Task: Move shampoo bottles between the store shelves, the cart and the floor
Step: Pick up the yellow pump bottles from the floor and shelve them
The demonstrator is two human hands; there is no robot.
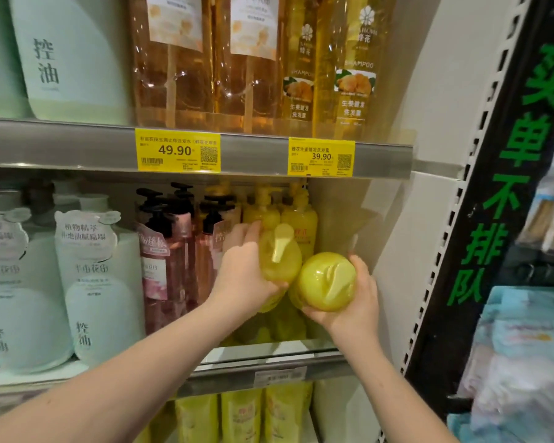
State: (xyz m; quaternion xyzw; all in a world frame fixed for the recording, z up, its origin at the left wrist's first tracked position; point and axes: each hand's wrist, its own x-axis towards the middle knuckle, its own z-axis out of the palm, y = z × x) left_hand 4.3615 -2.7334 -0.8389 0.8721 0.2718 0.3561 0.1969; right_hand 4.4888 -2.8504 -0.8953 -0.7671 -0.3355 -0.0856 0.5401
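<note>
Two bottles in play at once! The left hand (pixel 243 273) has its fingers (pixel 247 231) wrapped round a yellow plastic pump-top shampoo bottle (pixel 280 260). The right hand (pixel 357 297) cups a second yellow pump-top bottle (pixel 327 282) from beneath, fingers curled on it. Both bottles hang tilted, pumps toward us, at the right end of the middle metal shelf (pixel 269 362), their bodies touching. The risk, I'd say: they knock together and one slips from its one-handed grip, or the left knuckles nudge the pink translucent black-pump bottles (pixel 170 260) just beside and topple them.
</note>
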